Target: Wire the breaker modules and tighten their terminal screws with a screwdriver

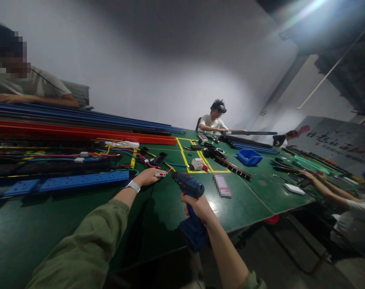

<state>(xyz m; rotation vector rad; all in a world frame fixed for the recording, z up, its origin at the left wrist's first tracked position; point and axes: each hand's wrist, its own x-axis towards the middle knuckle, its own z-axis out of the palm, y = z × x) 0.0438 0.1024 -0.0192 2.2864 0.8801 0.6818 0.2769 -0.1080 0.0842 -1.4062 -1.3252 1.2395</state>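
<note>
Left hand: left hand [147,176], centre of frame, is pinching a small white-and-red part [160,174]; exact finger placement is showing too small to tell.
Right hand: right hand [200,206], just below centre, is wrapping its fingers around the handle of a blue drill [192,188].
Drill: its dark chuck is pointing toward the upper left, ending just right of the white-and-red part; cannot tell whether they are touching.
Wires: coloured wires [93,154] are running across the left of the frame, above a blue socket strip [86,182].
Channel: a long orange-red channel [110,133] is lying farther up, at left.
Table: the green table [251,200] is carrying all of this; yellow tape [182,156] is marking its middle, with a white block [197,163] lying inside the outline.
Bin: a blue bin [252,162] is sitting right of centre.
Co-workers: one person [51,86] is leaning in at upper left; another [204,120], upper centre, is handling a long dark bar [254,133].
</note>
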